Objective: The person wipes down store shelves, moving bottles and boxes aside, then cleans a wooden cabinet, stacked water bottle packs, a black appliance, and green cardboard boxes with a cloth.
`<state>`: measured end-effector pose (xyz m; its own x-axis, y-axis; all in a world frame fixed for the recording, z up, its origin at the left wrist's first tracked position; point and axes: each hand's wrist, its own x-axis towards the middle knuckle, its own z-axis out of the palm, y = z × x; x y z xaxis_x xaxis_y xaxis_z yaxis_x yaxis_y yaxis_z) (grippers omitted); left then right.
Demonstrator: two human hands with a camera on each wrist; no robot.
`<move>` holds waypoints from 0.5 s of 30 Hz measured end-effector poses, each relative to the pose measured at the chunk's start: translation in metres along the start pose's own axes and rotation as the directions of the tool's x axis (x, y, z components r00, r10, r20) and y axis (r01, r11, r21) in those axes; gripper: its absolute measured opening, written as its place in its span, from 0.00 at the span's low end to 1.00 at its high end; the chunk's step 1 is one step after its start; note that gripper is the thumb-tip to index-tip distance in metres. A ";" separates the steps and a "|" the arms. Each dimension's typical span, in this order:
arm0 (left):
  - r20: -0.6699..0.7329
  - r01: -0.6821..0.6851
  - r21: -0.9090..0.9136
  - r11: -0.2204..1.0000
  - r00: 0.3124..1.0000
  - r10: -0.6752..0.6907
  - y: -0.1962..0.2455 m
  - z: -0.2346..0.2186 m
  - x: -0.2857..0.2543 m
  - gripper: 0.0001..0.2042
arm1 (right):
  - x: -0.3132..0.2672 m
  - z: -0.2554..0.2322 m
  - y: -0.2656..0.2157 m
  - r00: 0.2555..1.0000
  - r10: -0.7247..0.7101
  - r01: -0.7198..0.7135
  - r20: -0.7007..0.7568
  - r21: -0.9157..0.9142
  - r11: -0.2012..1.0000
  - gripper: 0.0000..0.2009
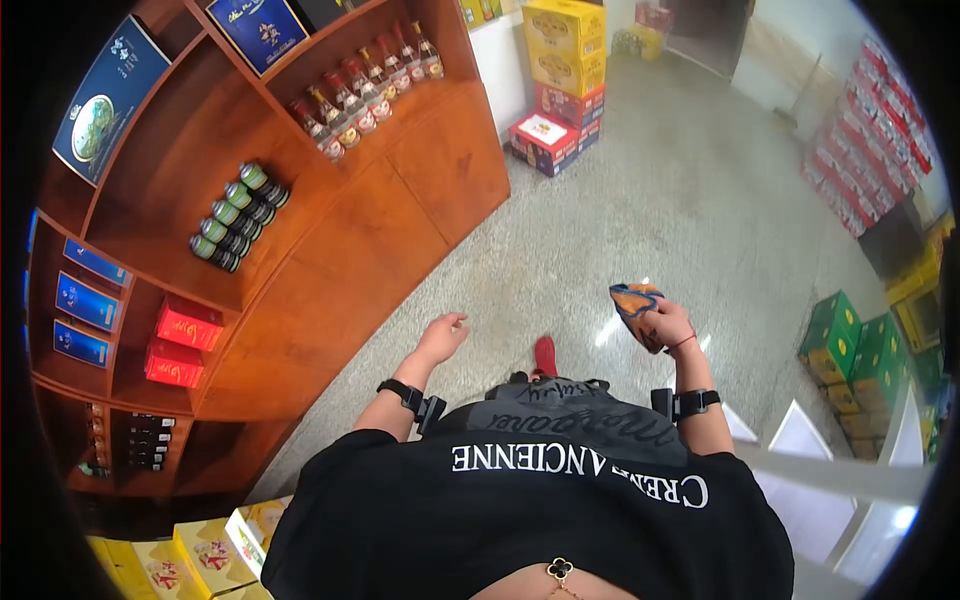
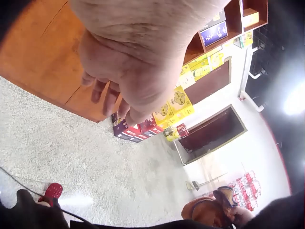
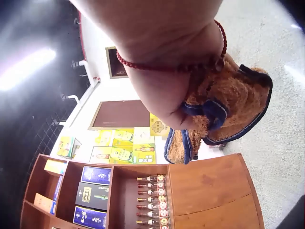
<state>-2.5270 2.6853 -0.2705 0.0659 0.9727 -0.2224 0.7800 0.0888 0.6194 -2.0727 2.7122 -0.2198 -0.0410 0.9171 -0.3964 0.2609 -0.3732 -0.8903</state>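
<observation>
Cloth (image 1: 630, 303) edged in blue sits clamped in the right hand (image 1: 673, 327), the left hand (image 1: 440, 340) relaxed, its grip apart.

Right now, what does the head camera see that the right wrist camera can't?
Only the head view shows the red shoe and the left hand, its fingers loose. Only the right wrist view shows the bright ceiling light. Both show the right hand gripping the orange cloth, and the row of bottles.
</observation>
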 end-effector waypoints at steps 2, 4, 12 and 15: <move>-0.058 0.014 -0.006 1.000 0.998 -0.014 0.002 -0.003 0.044 0.20 | 0.056 -0.006 0.000 0.988 -0.152 0.152 0.020 -0.006 0.988 0.16; -0.078 0.031 -0.022 0.999 0.996 -0.032 0.007 -0.011 0.086 0.20 | 0.102 -0.013 -0.012 0.998 -0.065 0.066 0.013 -0.102 0.993 0.16; -0.101 0.076 -0.037 0.996 0.992 -0.079 0.075 -0.030 0.218 0.18 | 0.219 -0.059 -0.101 0.967 -0.038 0.083 0.253 -0.169 0.982 0.12; -0.199 0.060 -0.060 0.996 0.977 -0.071 0.113 -0.032 0.252 0.18 | 0.263 -0.071 -0.131 0.941 -0.109 0.180 0.319 -0.202 0.963 0.11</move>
<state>-2.4422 2.9470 -0.2329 -0.1148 0.9872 -0.1112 0.7435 0.1596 0.6494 -2.0494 3.0126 -0.1914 -0.3750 0.8593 -0.3478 0.4387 -0.1661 -0.8832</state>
